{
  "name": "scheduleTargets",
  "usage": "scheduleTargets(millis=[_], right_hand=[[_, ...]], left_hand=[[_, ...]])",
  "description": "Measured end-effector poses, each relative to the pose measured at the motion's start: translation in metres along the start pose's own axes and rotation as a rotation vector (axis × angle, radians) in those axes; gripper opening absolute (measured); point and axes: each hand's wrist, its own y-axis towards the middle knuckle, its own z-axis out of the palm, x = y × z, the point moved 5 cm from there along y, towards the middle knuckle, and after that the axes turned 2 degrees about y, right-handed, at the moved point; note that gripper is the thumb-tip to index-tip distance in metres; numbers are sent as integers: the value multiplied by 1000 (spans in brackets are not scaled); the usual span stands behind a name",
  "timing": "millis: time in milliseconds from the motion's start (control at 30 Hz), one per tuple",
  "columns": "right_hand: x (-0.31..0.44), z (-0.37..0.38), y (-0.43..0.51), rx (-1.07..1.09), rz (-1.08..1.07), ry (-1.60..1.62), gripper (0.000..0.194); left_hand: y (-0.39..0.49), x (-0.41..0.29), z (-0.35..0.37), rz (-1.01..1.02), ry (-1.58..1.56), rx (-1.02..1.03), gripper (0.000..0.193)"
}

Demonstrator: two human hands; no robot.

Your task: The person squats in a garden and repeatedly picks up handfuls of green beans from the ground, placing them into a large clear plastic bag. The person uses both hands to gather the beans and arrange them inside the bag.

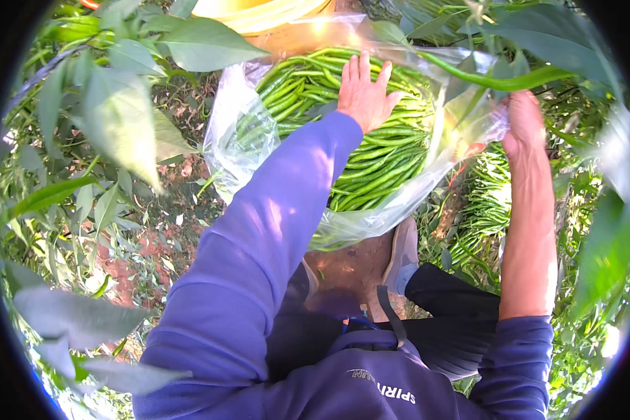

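Observation:
Long green chili peppers (383,168) lie packed, mostly side by side, in a large clear plastic bag (367,223) in front of me. My left hand (366,94) rests flat on top of the peppers, fingers spread and pointing away from me. At the bag's right side, my right hand (522,123) grips a bunched part of the plastic, its fingers partly hidden behind a leaf and a hanging pepper. That single green pepper (493,80) crosses the view just above the right hand, close to the camera.
A yellow bucket (265,16) stands beyond the bag. More green peppers (485,194) lie in a heap at the right, between the bag and my right forearm. Leafy pepper plants (121,110) crowd both sides and overhang the view. My shoes (403,247) are just below the bag on reddish soil.

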Motion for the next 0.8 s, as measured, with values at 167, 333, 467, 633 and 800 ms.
scheduleTargets(millis=[167, 333, 467, 633, 800], right_hand=[[-51, -18, 32, 183, 336, 277, 18], [-85, -46, 26, -21, 163, -92, 58], [-41, -40, -43, -17, -639, -770, 59], [-39, -18, -99, 425, -628, -1432, 82], [-103, -15, -81, 755, -70, -1164, 29]], left_hand=[[-54, -42, -53, 124, -286, 141, 76], [-150, -105, -72, 68, -600, 460, 64], [-197, -141, -78, -2, -463, 420, 52], [-215, -170, -83, -33, -360, 267, 48], [-232, -184, -94, 0, -333, 211, 50]])
